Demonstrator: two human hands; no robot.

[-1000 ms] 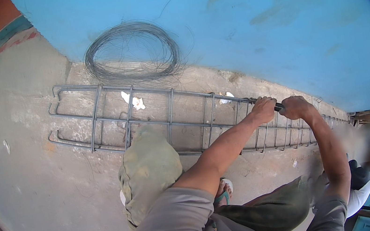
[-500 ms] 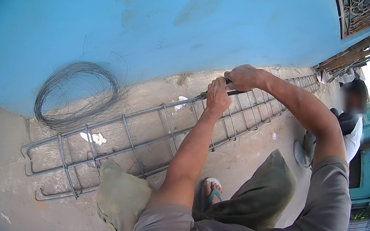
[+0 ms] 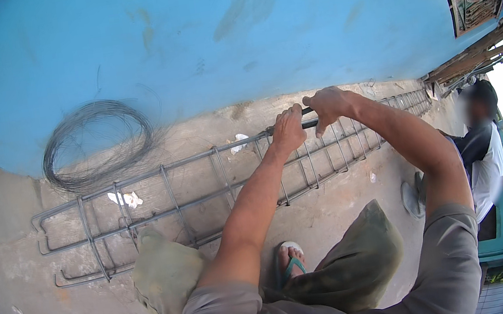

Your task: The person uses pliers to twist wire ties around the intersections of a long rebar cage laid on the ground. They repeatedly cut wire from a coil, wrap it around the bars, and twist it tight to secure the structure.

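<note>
A long cage of steel reinforcing bars (image 3: 176,216) lies across the ground in front of me, its square stirrups spaced along the bars. My left hand (image 3: 289,129) is closed at the cage's far top bar, around dark pincers (image 3: 309,124) whose jaws it mostly hides. Two dark handles show to the right of its fingers. Over the handle ends is my right hand (image 3: 331,106), thumb and fingers spread apart. Whether its palm touches a handle I cannot tell. Any tie wire at the joint is too small to make out.
A loose coil of thin wire (image 3: 53,160) leans on the blue wall (image 3: 215,33) behind the cage. White scraps (image 3: 132,200) lie among the bars. My knees and sandalled foot (image 3: 290,261) are close to the cage. Another person (image 3: 482,150) is at the right.
My right hand has loosened from its closed hold, its thumb now dropped away from the fingers. My left hand stays at the top bar. The view has shifted slightly.
</note>
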